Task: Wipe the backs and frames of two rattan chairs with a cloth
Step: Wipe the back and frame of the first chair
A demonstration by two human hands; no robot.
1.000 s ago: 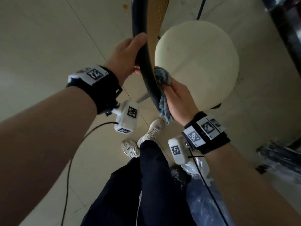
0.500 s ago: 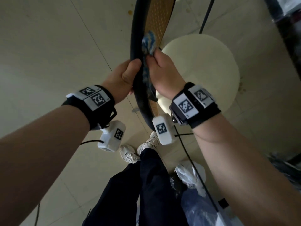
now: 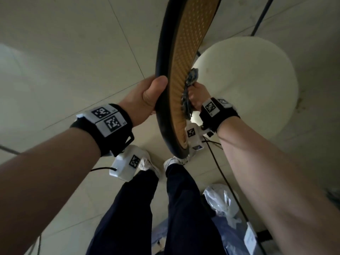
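Pale beige tiled floor (image 3: pixel 73 52) w/ thin dark grout lines running diagonally. Soft, dim daylight, no hard shadows. A thin black cable (image 3: pixel 230 181) trails across the tiles. Bottom right: crumpled clear plastic bag (image 3: pixel 220 199) beside blue fabric (image 3: pixel 230 236). Top right: a thin dark pole (image 3: pixel 261 15) slants to the floor.

Looking steeply down from head height, forward over both forearms toward the floor (image 3: pixel 55 52). Sitting close to the chair back (image 3: pixel 185 57), which is filling the upper middle. Catching the legs and shoes at the bottom, wide-angle bending at the edges. Only one view.
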